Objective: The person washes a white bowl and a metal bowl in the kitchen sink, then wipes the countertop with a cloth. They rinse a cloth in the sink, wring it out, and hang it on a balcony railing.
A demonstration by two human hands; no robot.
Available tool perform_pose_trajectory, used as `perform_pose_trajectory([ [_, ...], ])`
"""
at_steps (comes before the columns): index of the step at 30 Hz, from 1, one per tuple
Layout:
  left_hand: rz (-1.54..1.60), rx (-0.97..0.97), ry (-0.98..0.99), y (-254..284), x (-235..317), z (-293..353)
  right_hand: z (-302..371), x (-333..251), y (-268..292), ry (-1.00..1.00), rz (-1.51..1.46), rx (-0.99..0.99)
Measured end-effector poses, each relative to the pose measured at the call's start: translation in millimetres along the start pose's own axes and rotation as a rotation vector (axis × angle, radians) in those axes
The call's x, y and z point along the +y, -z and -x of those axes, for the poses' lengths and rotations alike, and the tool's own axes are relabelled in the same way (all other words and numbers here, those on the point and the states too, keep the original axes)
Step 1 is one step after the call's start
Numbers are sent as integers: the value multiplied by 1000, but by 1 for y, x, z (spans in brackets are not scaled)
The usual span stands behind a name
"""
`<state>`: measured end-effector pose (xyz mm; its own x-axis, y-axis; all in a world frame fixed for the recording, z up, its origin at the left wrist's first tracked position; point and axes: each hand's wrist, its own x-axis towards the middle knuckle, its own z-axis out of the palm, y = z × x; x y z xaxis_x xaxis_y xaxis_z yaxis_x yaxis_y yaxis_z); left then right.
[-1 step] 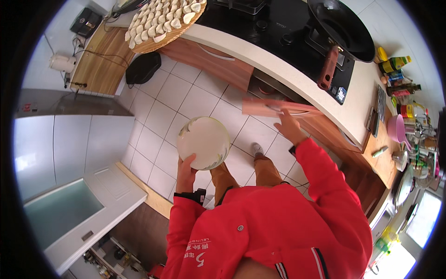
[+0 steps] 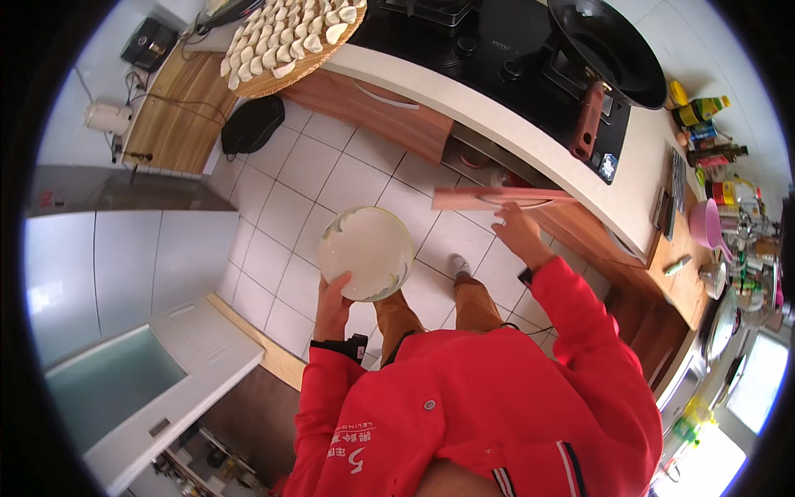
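Observation:
My left hand (image 2: pixel 333 308) is closed on the rim of a white bowl (image 2: pixel 364 248) with green leaf decoration, its thumb lying over the near edge. The bowl is held out in front of my legs, its pale inside facing up. My right hand (image 2: pixel 523 236) is at the wooden front of a pulled-out drawer (image 2: pixel 464 199) below the stove, its fingers bent at the handle. The fingertips are partly hidden against the drawer edge. Inside the drawer, dark contents with a reddish round thing (image 2: pixel 474 157) show only in part.
Above the drawer runs a pale counter with a black gas stove (image 2: pixel 497 41) and a black frying pan (image 2: pixel 613 54). A woven tray (image 2: pixel 308 68) of dumplings stands at the far left. Bottles (image 2: pixel 704 112) and a pink ladle-like vessel (image 2: pixel 706 224) line the right side. A black bag-like object (image 2: pixel 252 124) lies on the tiles.
The drawer front has come slightly nearer to me, and my right hand has moved back a little with it. The bowl stays nearly in place.

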<state>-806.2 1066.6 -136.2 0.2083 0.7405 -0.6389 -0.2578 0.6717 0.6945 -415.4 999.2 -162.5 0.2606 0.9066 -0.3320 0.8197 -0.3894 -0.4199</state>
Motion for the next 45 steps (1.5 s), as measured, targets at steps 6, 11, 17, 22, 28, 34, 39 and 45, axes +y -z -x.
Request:
perform_pose_trajectory([
  [6, -184, -289, 62, 8, 55, -71, 24, -108, -10, -91, -758, -18],
  [11, -364, -473, 110, -34, 87, -119, -24, -155, -52, -241, -1259, -222],
  [17, -606, -724, 228, -95, 105, -181, -51, -120, -73, -399, -1590, -61],
  [22, -386, -488, 253, -137, 91, -286, -64, -53, -93, -524, -1617, 75],
  [28, 154, -292, 86, -175, 73, -394, -62, 26, -114, -667, -1555, 83],
  [34, 124, -383, 95, -140, 79, -389, -77, 49, -121, -711, -1498, 45],
  [39, -187, -164, -69, -67, 102, -342, -144, 30, -147, -690, -1389, -14],
  [45, -407, 114, -211, 18, 108, -279, -266, -6, -211, -502, -1391, -207],
])
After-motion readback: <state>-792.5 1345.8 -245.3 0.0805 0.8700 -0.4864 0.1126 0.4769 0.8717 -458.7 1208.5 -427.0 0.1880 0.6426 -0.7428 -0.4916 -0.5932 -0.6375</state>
